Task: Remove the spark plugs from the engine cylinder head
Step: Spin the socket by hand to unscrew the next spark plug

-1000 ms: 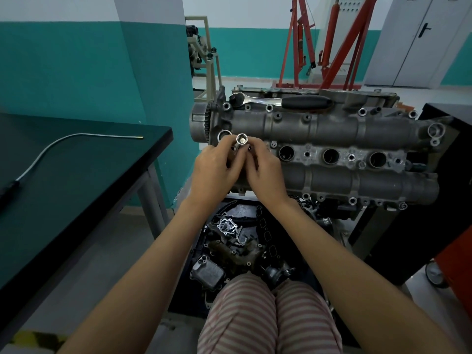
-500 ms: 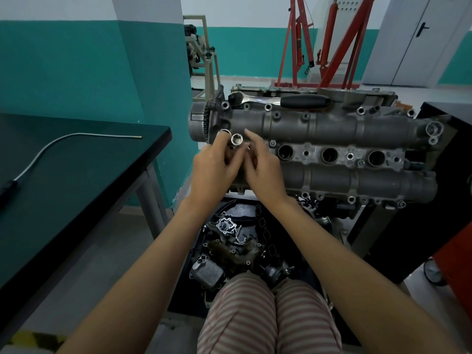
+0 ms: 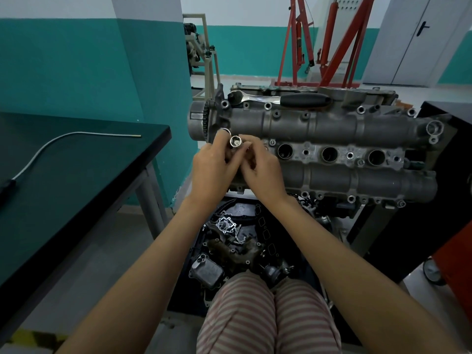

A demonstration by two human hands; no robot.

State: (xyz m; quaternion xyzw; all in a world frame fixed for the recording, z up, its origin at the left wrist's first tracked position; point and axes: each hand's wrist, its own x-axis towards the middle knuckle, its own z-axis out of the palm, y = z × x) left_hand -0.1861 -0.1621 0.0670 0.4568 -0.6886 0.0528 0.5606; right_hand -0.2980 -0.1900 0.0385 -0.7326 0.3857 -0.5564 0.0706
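Single head-worn camera is looking forward and down, sitting close over the cylinder head (image 3: 332, 129). It is taking in striped knees (image 3: 268, 315) below.

Dark table (image 3: 76, 175), cable (image 3: 51, 145) on it

No legible text, label, brand, number or sign anywhere in view; the engine cylinder head (image 3: 332, 129) carries only bare cast metal, any stamped marks near the plug holes too small and blurred to read; the ratchet wrench (image 3: 281, 99) lying on top shows no readable brand; the socket (image 3: 235, 141) between the fingers bears no visible marking.
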